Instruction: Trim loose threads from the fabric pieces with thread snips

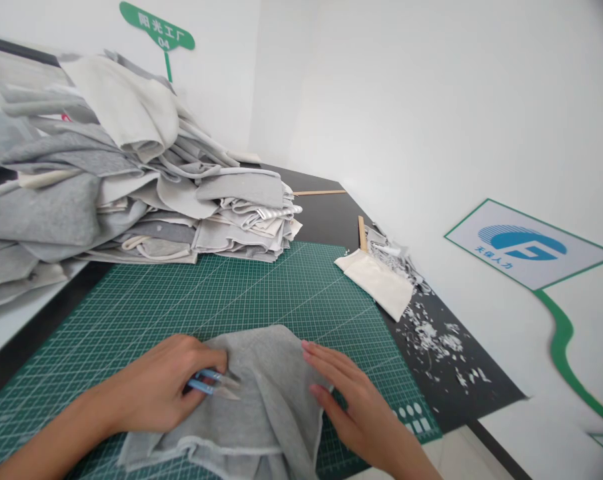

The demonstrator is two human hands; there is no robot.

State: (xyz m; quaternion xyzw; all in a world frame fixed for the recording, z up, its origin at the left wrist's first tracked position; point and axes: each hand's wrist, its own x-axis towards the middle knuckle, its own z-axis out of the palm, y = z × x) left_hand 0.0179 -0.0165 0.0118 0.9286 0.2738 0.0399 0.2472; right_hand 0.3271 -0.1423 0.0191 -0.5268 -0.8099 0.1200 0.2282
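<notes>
Two bare hands worked over one piece of grey cloth (pixel 261 427), which lay crumpled at 6 o'clock of the view on one green cutting mat (pixel 261 287). The left hand (pixel 166 383), at the cloth's 9 o'clock, was curled round one pair of blue-handled snips (pixel 204 381), the fingers hiding part of the handles; the two metal blades pointed to 3 o'clock, slightly parted above the fabric. The right hand (pixel 364 413), at the cloth's 3 o'clock, had its fingers stretched and a little spread, tips against the cloth's edge. Seen from the cloth, one tall pile of fabric (pixel 146 173) rose at 11 o'clock, its soft grey and off-white layers too jumbled to count, and covered part of the mat's far edge. At 2 o'clock one smooth cream cloth (pixel 381 283), roughly rectangular, lay across the mat's border, with thready pale scraps (pixel 426 333) strewn beside it on the black worktop (pixel 326 220), too many to number. Two straight tan strips, one lying flat (pixel 321 193) and one near the cream cloth (pixel 362 233), showed towards 1 o'clock. On the white wall were one green sign (pixel 156 27) at 11 o'clock and one green-bordered sign (pixel 521 243) at 2 o'clock.
</notes>
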